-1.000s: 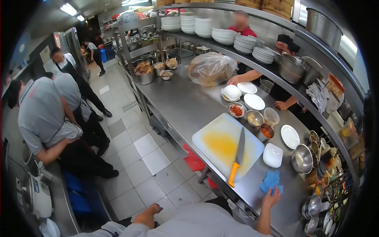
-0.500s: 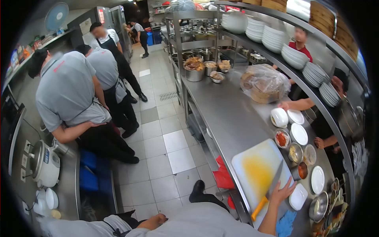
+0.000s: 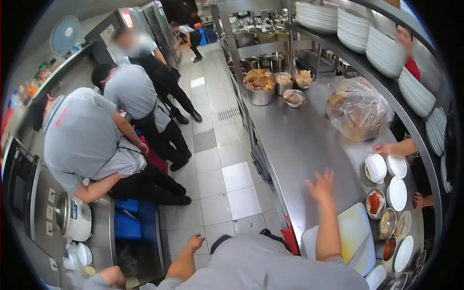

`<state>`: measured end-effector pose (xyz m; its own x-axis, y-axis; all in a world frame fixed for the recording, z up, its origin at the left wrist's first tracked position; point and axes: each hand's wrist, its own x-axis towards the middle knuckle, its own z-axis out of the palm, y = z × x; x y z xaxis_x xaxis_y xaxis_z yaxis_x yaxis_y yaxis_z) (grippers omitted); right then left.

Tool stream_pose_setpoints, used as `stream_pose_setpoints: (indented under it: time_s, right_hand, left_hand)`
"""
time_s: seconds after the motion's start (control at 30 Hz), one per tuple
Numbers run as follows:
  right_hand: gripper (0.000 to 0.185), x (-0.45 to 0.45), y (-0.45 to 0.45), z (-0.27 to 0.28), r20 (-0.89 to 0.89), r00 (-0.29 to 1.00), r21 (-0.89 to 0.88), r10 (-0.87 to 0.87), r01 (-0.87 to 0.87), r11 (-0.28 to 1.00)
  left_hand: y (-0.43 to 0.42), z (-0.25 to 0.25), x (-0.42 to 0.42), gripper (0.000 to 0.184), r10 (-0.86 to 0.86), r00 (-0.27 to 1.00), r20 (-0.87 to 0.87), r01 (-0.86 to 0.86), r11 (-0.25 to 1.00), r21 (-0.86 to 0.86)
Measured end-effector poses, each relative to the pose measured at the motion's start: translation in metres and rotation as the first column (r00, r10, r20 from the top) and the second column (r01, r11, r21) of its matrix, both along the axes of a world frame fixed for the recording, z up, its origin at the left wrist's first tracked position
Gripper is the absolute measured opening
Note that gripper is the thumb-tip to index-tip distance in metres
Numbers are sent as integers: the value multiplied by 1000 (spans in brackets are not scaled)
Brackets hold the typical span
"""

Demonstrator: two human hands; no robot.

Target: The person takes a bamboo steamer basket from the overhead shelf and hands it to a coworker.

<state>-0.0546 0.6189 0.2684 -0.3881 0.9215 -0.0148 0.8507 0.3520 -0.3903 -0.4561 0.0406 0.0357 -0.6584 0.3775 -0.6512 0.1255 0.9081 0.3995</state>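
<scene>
My right hand (image 3: 321,186) reaches out over the steel counter (image 3: 295,159), fingers spread and holding nothing. Below it, my forearm crosses the left part of a white cutting board (image 3: 355,222) stained yellow. A knife blade (image 3: 360,247) lies on the board; its handle is hidden. My left hand (image 3: 195,242) is low beside my body above the tiled floor, fingers loosely apart, with nothing visible in it. To the right of the board are a bowl of red food (image 3: 375,203), a metal bowl (image 3: 388,223) and a metal pot of red sauce (image 3: 386,249).
Co-workers in grey shirts (image 3: 89,130) stand along the left side of the aisle. Another person's hand (image 3: 384,149) touches a white bowl (image 3: 375,168) across the counter. A plastic-wrapped bundle (image 3: 360,108) and a pot of food (image 3: 260,87) stand farther back. Stacked plates (image 3: 384,50) fill the overhead shelf.
My right hand has left the knife and board and moved forward over the counter. My left hand has risen slightly. The view has shifted, and the other person's hand now touches the white bowl.
</scene>
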Motion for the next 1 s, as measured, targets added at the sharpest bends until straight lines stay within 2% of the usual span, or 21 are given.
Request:
stream_pose_setpoints:
  time_s: [0.03,0.1,0.13,0.17,0.2,0.27,0.3,0.33,0.4,0.43,0.47,0.53,0.6,0.67,0.7,0.73,0.8,0.83,0.9,0.97,1.0]
  right_hand:
    - [74,-16,4,-16,19,1000,-7,-2,2,1000]
    - [75,-52,13,-37,60,997,-135,47,-39,990]
    - [75,-62,10,-44,65,997,-131,46,-38,991]
    - [76,-70,1,-53,68,998,9,1,-1,1000]
    - [76,-76,-6,-58,66,997,143,-51,41,989]
    - [75,-74,-7,-65,35,998,165,-43,37,986]
    - [73,-73,-5,-66,14,999,196,-52,49,979]
    - [73,-73,-5,-64,24,996,196,-83,77,978]
    - [71,-77,-8,-59,2,998,231,-58,56,971]
    - [71,-79,-11,-56,10,995,233,-95,90,968]
    - [70,-81,-13,-51,-3,996,232,-91,89,969]
    - [70,-87,-8,-45,-6,992,239,-127,125,963]
    - [70,-88,-10,-44,-19,994,238,-112,113,965]
    - [71,-91,-10,-39,4,989,211,-150,146,966]
    - [72,-94,-10,-37,12,988,178,-152,147,973]
    - [72,-100,-9,-37,15,985,184,-173,168,969]
    - [65,-116,-13,-44,11,949,127,-316,312,942]
    - [65,-127,-16,-50,10,940,127,-340,336,933]
    - [60,-157,-26,-63,-23,834,147,-552,549,823]
    - [58,-190,-41,-69,-16,745,189,-666,657,730]
    - [57,-202,-45,-72,-10,669,236,-743,724,648]
  left_hand:
    - [20,8,4,65,81,997,-3,-80,994,77]
    - [46,20,23,65,50,997,61,-55,994,89]
    - [53,6,20,64,15,995,104,-25,995,101]
    - [57,-8,25,64,-127,992,-18,128,987,92]
    - [62,-11,21,64,-137,990,-17,138,987,86]
    - [78,-19,8,65,-146,984,100,132,981,140]
    - [107,0,-16,68,-97,973,211,82,994,79]
    - [128,2,-33,68,-126,967,221,111,991,79]
    - [160,-3,-73,73,79,935,347,-5,978,-210]
    - [169,-31,-107,80,22,925,379,80,964,-252]
    - [195,-33,-137,80,-15,922,386,119,962,-247]
    - [259,-34,-192,82,-425,823,377,550,760,-345]
    - [327,-100,-258,83,-784,597,170,795,552,-250]
    - [416,-52,-275,80,-717,689,-102,721,693,-3]
    - [483,-14,-282,82,-768,631,-109,773,634,5]
    - [532,33,-277,72,-621,708,-336,703,667,248]
    - [642,148,-274,58,-481,648,-591,760,455,464]
    - [689,200,-274,53,-383,615,-689,788,329,521]
    - [767,320,-263,45,-178,542,-822,840,64,539]
    - [833,369,-265,64,-125,441,-889,895,-18,447]
    - [857,384,-261,64,-142,432,-890,896,-47,442]
